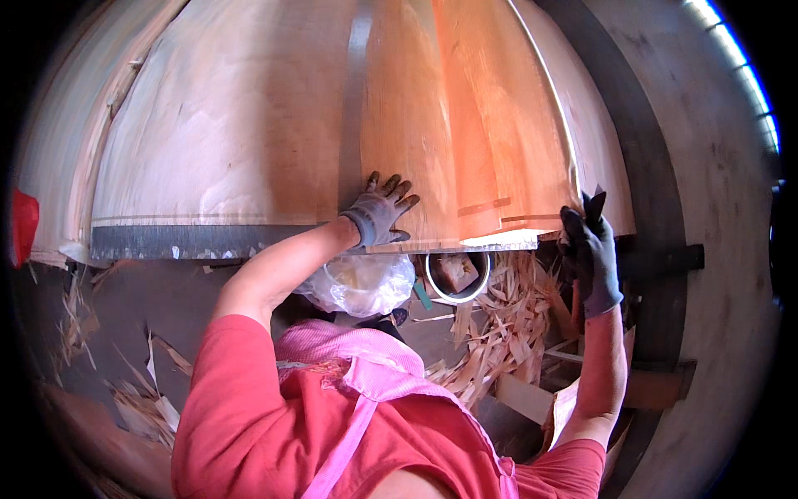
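My left hand (381, 214), in a grey glove with dark fingers, lies flat with fingers spread on a thin orange-brown wood veneer sheet (407, 125), near its front edge. At the right edge of the veneer, my right hand (592, 258) wears a similar glove, its fingers bent together. A dark pointed piece (594, 204) sticks up at its fingertips; whether it is a tool blade or part of the glove is unclear. The veneer ripples and lifts in folds between my hands. A paler wood sheet (191, 141) lies to the left, with a dark strip (166, 241) along its front edge.
Beneath the front edge are a clear plastic bag (362, 283) and a round metal-rimmed container (482, 287) with a brown piece inside. Veneer scraps (515, 324) litter the floor at right, more at lower left. A red object (23, 226) is at the far left.
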Demonstrator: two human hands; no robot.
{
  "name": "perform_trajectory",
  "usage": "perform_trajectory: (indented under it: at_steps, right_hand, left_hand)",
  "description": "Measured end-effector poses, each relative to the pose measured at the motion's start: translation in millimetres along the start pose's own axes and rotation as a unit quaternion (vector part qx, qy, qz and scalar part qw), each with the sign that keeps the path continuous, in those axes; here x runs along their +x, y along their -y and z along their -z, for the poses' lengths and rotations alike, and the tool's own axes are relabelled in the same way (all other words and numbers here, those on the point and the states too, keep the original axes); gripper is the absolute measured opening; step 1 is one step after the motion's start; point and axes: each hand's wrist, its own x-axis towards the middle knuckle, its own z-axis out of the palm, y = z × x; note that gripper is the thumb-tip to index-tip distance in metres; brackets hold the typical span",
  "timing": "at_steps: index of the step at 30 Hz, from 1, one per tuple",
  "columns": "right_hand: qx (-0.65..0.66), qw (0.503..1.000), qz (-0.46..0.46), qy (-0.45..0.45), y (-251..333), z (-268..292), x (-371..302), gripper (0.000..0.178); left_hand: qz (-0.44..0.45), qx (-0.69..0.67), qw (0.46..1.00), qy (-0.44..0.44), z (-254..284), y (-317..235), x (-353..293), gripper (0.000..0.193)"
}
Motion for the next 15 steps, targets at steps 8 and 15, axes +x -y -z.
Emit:
perform_trajectory:
  at_steps: [8, 15]
  right_hand:
    - [-0.025, 0.997, 0.066, -0.021, 5, 42, 4, 0.034]
    - [-0.063, 0.994, 0.063, -0.057, -9, 86, 23, 0.031]
  left_hand:
    - [-0.018, 0.010, 0.999, -0.033, -26, 5, -1, 0.077]
    - [0.021, 0.033, 0.999, -0.015, -17, -7, 2, 0.076]
